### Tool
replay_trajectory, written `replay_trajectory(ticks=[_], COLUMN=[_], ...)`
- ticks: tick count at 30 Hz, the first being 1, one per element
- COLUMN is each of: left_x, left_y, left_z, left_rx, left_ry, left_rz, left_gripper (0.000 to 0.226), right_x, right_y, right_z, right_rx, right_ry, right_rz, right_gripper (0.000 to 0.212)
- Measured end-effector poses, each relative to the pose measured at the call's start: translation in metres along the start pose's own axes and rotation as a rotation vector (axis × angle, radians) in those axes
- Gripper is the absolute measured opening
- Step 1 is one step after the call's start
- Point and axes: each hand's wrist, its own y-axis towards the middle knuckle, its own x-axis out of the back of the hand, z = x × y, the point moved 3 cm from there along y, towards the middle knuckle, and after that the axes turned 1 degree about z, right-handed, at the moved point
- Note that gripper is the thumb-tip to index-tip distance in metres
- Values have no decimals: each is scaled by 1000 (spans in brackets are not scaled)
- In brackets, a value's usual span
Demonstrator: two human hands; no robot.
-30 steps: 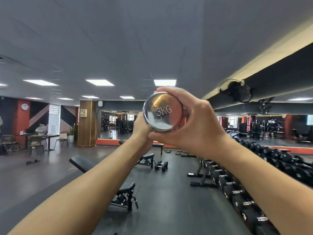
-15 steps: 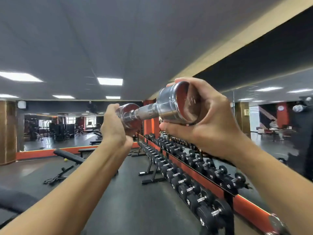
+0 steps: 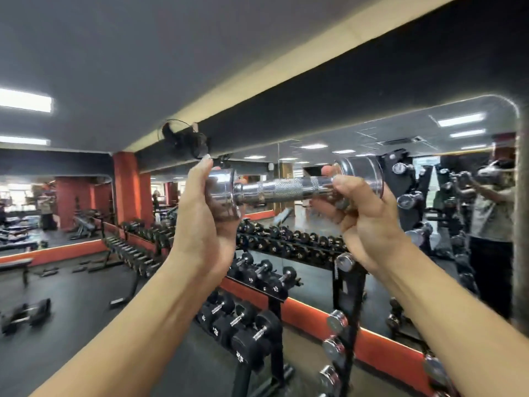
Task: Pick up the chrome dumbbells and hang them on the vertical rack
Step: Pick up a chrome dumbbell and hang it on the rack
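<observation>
Left hand (image 3: pixel 200 222): raised at head height, fingers curled round the left head of the chrome dumbbell (image 3: pixel 283 190), palm cupping it from the near side, one fingertip pointing up above the head.
Right hand (image 3: pixel 366 216): raised level with the other, thumb and curled fingers pinching the bar just inside the right head, with the head resting above the knuckles.
Chrome dumbbell: held in the air between both hands, roughly horizontal, knurled handle bare in the gap between them, up in front of the mirror (image 3: pixel 400 133).
Vertical rack (image 3: pixel 351 296): black upright below the right forearm, standing against the mirror wall.
Rack contents: racked chrome dumbbells (image 3: pixel 345 262) hang one under another down the upright, their round ends facing out; the lowest are blurred.
Long rack (image 3: pixel 279 365): low black frame running along the wall to the left of the upright.
Long rack contents: black dumbbells (image 3: pixel 249 351) sit in tiers side by side, some marked 25.
Wall fan (image 3: pixel 183 138): mounted on the beam above the left hand.
Floor (image 3: pixel 71 296): dark, with a loose black dumbbell (image 3: pixel 25 313) lying far left.
</observation>
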Motion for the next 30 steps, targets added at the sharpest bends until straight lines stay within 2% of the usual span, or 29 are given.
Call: replay_trajectory(ticks=[2, 3, 5, 6, 8, 14, 17, 21, 22, 25, 26, 28, 30], left_x=[-12, -17, -29, -36, -52, -111, -142, -176, -182, -197, -201, -212, -224], left_y=[7, 11, 18, 20, 26, 45, 58, 77, 82, 96, 100, 112, 124], left_z=[24, 37, 66, 81, 112, 198, 233, 278, 290, 332, 345, 377, 405], left_rx=[53, 82, 141, 174, 233, 286, 285, 266, 270, 306, 320, 351, 401], left_ry=[-16, -24, -36, -54, -99, -107, -47, 35, 67, 92, 84, 48, 45], left_rz=[77, 105, 141, 148, 151, 204, 201, 211, 221, 213, 215, 241, 295], left_gripper=[40, 40, 37, 28, 10, 11, 25, 42, 47, 56, 51, 22, 44], right_x=[25, 38, 65, 79, 109, 199, 238, 292, 303, 337, 348, 369, 393], right_y=[-5, -8, -12, -13, -10, 4, 14, 34, 37, 50, 54, 63, 74], right_z=[-6, -7, -5, -1, 6, 29, 36, 37, 36, 29, 27, 23, 22], right_rx=[15, 23, 42, 59, 73, 120, 151, 221, 234, 274, 284, 286, 286], right_ry=[-13, -27, -115, -176, -299, -539, -572, -574, -586, -664, -701, -777, -810], right_rz=[-138, -204, -301, -330, -373, -516, -595, -666, -687, -703, -706, -743, -802], right_gripper=[96, 102, 137, 149, 161, 147, 142, 129, 118, 40, 26, 21, 19])
